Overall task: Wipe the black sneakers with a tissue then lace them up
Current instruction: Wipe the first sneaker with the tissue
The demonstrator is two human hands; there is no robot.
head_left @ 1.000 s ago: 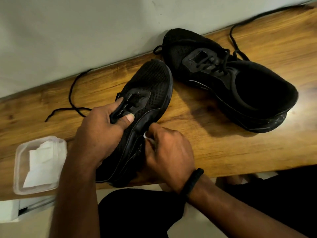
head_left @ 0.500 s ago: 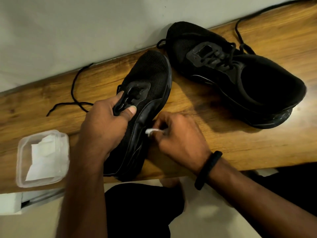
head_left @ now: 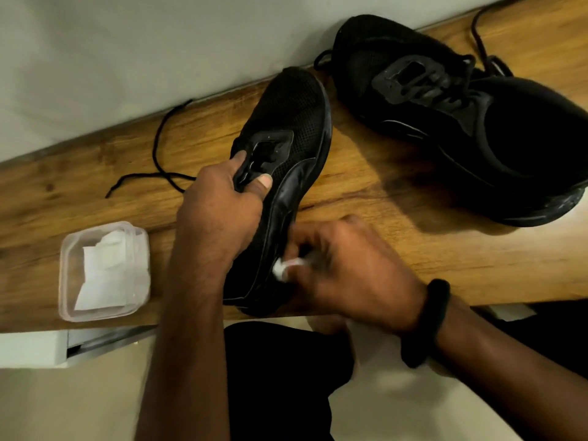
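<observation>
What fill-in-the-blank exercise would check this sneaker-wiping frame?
1. The right hand presses a white ____ against the side of the near sneaker.
2. Only the far sneaker has a ____ threaded through it.
3. The clear container sits to the ____ of the left hand.
Missing words: tissue, lace, left.

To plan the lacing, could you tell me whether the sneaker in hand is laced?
Unlaced: no lace crosses the visible eyelets of the held sneaker, and a lace trails on the table beside it.
</observation>
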